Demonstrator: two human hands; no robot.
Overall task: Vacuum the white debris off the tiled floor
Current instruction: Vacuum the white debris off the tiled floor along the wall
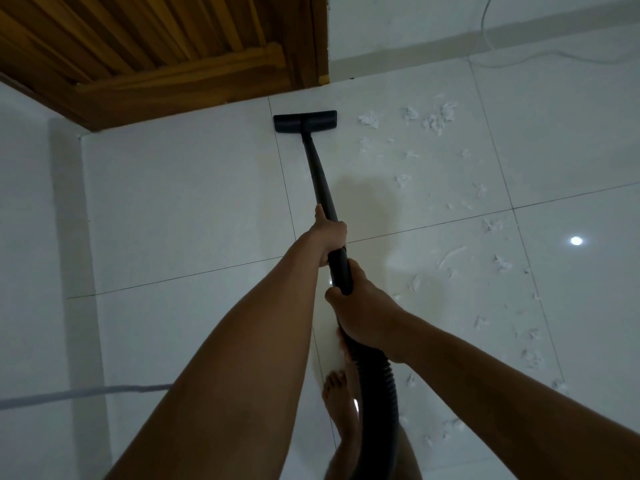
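Gripping wand [320,181], right hand [363,317] seemingly overhand

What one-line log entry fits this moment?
left hand grips wand | right hand grips hose | nozzle on floor near door | debris right of nozzle

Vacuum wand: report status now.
Left hand and right hand grip the wand. Floor head near the door; white debris lies to its right. Nothing blocking.

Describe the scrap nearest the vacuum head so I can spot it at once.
Start at the wooden door at the top; just below its right corner the black vacuum head sits on the white floor. The nearest scrap is the crumpled white clump right of the head, level with it. It lies alone, leftmost in that row, while the bigger clumps bunch farther right.
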